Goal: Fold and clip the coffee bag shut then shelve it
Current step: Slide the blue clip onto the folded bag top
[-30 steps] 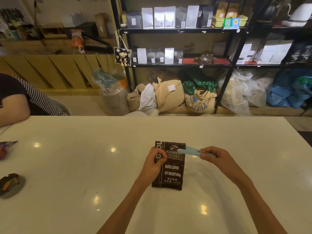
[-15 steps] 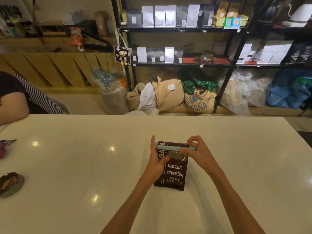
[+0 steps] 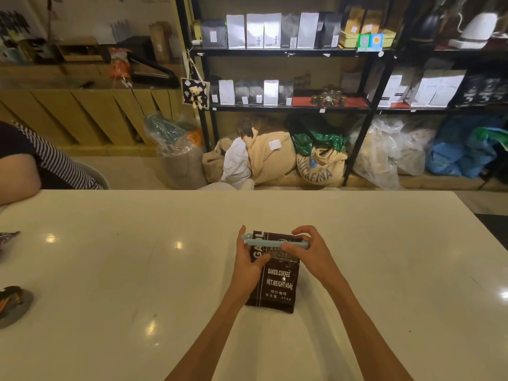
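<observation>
Leftmost, another person's striped sleeve rests at the far corner of the white table, with a small grey dish near the left edge. Toward the middle, the left hand curls around the left side of a dark brown coffee bag that lies flat on the table, thumb pressed on its front and fingers behind the upper left corner. Across the bag's folded top sits a pale blue clip, its left end poking out past the left hand. On the right, the right hand pinches the clip's right end, thumb on the near side and fingers bent over the top. Behind the table, black shelves hold rows of bags, with sacks heaped on the floor beneath.
</observation>
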Motion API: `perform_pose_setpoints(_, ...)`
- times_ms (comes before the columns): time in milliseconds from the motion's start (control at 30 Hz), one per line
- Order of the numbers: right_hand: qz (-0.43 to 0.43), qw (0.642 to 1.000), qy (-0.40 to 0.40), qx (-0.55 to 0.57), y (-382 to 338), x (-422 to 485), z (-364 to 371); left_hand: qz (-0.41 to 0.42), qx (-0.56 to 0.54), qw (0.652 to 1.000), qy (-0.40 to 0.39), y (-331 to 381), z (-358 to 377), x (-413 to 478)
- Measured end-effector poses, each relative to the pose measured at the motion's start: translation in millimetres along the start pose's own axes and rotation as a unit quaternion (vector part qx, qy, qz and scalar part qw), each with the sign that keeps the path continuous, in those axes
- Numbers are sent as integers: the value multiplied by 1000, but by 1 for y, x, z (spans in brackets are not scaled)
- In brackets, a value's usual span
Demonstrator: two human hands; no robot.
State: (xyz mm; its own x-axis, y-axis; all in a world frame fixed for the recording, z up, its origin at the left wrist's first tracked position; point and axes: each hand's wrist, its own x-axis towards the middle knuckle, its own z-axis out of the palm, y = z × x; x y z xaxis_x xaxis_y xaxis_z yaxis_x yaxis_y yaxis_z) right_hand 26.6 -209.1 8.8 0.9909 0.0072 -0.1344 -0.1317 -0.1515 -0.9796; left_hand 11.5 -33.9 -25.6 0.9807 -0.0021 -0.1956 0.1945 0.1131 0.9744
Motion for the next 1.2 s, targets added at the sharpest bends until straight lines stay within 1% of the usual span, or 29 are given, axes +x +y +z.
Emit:
perform_pose_setpoints(133,-4,1000,7,6,4,-1,-1,17,7,1000,18,-1,0,-1)
perform_pose_setpoints(233,-7,1000,9,12,7,-2,-6,6,-17,1000,21,-2,-2,-1)
perform_pose_setpoints(400,-7,1000,-10,6,5,-4,-4,5,-8,1000,21,-4,-1,0)
perform_pose_setpoints(633,-22,999,5,24,3,-6,8,7,18,1000,24,-2,-2,2)
perform_pose_setpoints(800,-24,999,19,30,10,-6,14,11,-21,999,28,-6,-1,1)
perform_pose_setpoints(1000,-14,999,17,38,11,-3,16,24,-14,999,19,-3,-1,1)
perform_pose_setpoints(1067,-13,999,21,31,12,-1,16,31,-35,999,4,-2,-5,-1)
perform_pose_setpoints(1133,-11,999,19,32,12,0,17,24,-86,996,-8,0,-11,-2)
perform_pose_setpoints(1200,-7,999,8,35,12,1,17,3,-136,991,1,1,-16,-1)
